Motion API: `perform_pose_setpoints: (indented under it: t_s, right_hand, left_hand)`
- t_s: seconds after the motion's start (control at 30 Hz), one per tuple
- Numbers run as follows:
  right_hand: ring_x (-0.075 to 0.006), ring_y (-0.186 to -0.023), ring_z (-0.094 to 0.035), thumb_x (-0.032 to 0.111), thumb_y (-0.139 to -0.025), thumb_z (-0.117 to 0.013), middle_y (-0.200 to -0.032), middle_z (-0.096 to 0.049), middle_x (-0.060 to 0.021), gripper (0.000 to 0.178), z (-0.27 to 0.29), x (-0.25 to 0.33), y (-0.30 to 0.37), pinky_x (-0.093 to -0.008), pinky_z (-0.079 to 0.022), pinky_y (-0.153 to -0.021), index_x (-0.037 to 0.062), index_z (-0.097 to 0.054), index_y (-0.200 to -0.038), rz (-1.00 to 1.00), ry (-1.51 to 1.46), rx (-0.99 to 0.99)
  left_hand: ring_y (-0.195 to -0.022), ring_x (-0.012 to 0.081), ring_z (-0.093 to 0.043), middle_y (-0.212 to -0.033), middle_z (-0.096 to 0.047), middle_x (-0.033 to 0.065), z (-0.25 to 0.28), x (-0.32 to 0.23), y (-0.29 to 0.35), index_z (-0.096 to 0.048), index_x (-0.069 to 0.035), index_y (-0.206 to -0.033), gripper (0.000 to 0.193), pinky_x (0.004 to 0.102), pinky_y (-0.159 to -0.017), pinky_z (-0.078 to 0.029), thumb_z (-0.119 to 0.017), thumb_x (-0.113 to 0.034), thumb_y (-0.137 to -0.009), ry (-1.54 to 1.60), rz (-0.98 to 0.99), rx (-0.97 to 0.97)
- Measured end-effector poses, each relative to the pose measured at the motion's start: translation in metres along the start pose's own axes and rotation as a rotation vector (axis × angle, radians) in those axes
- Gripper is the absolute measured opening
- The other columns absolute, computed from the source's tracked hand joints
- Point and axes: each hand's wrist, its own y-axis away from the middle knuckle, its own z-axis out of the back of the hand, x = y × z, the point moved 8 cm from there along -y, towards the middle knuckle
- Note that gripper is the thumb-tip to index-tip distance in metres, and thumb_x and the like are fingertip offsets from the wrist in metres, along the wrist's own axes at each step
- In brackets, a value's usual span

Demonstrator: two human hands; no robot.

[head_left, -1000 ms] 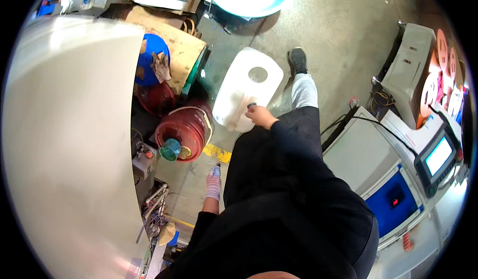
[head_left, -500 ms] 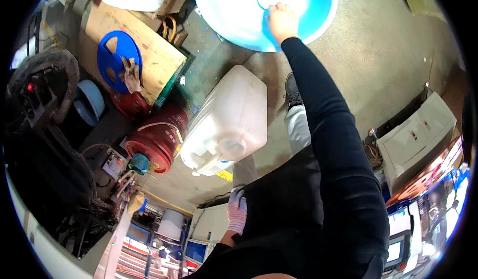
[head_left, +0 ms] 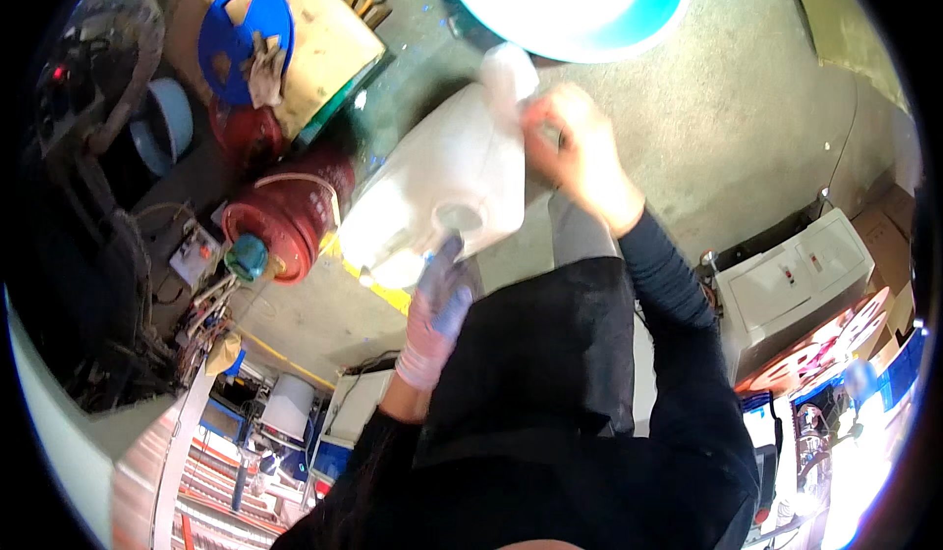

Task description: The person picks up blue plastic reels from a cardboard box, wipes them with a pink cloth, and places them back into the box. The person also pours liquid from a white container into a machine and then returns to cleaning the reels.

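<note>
A large whitish translucent plastic jug [head_left: 432, 177] stands on the floor in front of me, its round mouth toward me. Beside that mouth is my left hand [head_left: 437, 314], in a striped pink and grey glove, with fingers stretched toward the jug; it looks open, and whether it touches is blurred. My bare right hand [head_left: 580, 152] is closed at the jug's far right side. From its fingers a pale, rounded scoop-like vessel [head_left: 508, 74] sticks out over the jug's far end, smeared by motion. Beyond lies a light blue basin [head_left: 599, 44] with bright white contents.
Left of the jug stands a red bucket [head_left: 285, 211] with a teal cap on its lid. Farther back, a blue reel [head_left: 246, 39] with a glove on it lies on a wooden board [head_left: 319, 39]. A pale cabinet [head_left: 796, 275] is at the right.
My right hand has come back from inside the basin to the jug with the pale vessel. My left hand has risen from beside my leg to near the jug's mouth. The view has shifted.
</note>
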Motion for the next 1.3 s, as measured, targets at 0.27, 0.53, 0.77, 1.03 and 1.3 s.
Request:
perform_pose_setpoints:
  t_s: [0.27,0.53,0.77,1.03,1.3]
  right_hand:
    - [-0.0284,-0.076,-0.056,0.006,-0.067,-0.074,-0.078,-0.056,-0.0081,0.02,-0.105,0.16,0.144,-0.0361,-0.046,-0.066,0.0061,-0.058,-0.079,-0.122,-0.439,0.214]
    - [-0.0237,-0.079,-0.055,0.011,-0.068,-0.071,-0.076,-0.053,-0.0046,0.015,-0.105,0.125,0.168,-0.0364,-0.043,-0.068,0.011,-0.062,-0.081,-0.041,0.197,-0.12]
    - [-0.0201,-0.091,-0.051,0.015,-0.071,-0.059,-0.086,-0.051,-0.0004,0.017,-0.152,0.078,0.15,-0.0395,-0.041,-0.082,0.0164,-0.063,-0.087,0.18,0.647,0.064]
    - [-0.0288,-0.126,-0.044,0.013,-0.072,-0.07,-0.127,-0.051,-0.0095,0.046,-0.104,0.079,0.192,-0.0471,-0.035,-0.101,0.0107,-0.061,-0.118,-0.024,0.411,-0.004]
    - [-0.0306,-0.134,-0.038,0.025,-0.073,-0.074,-0.144,-0.04,-0.012,0.078,-0.114,0.049,0.141,-0.0469,-0.034,-0.104,0.0091,-0.039,-0.141,-0.152,0.285,-0.109]
  left_hand:
    - [-0.124,0.0305,-0.046,-0.14,-0.041,0.0149,0.05,0.012,0.048,-0.017,-0.02,-0.151,0.087,0.0449,-0.103,-0.042,-0.068,-0.04,-0.083,0.608,0.3,0.125]
    - [-0.111,0.0225,-0.051,-0.128,-0.044,0.0127,0.14,0.048,0.041,-0.025,-0.009,-0.146,0.081,0.0357,-0.092,-0.049,-0.07,-0.012,-0.079,0.004,-0.027,-0.225]
    - [-0.117,0.0381,-0.049,-0.133,-0.043,0.0241,0.082,-0.025,-0.013,-0.035,-0.004,-0.142,0.08,0.0467,-0.096,-0.042,-0.074,-0.032,-0.077,-1.009,-0.655,-0.153]
    - [-0.119,0.0454,-0.044,-0.13,-0.044,0.0284,0.004,-0.015,-0.052,-0.041,-0.005,-0.137,0.077,0.0502,-0.099,-0.037,-0.071,-0.045,-0.078,-1.217,-0.8,-0.076]
    - [-0.117,0.0408,-0.05,-0.13,-0.05,0.024,0.031,-0.03,-0.04,-0.039,-0.002,-0.14,0.075,0.0457,-0.097,-0.041,-0.067,-0.044,-0.083,-1.218,-0.634,-0.409]
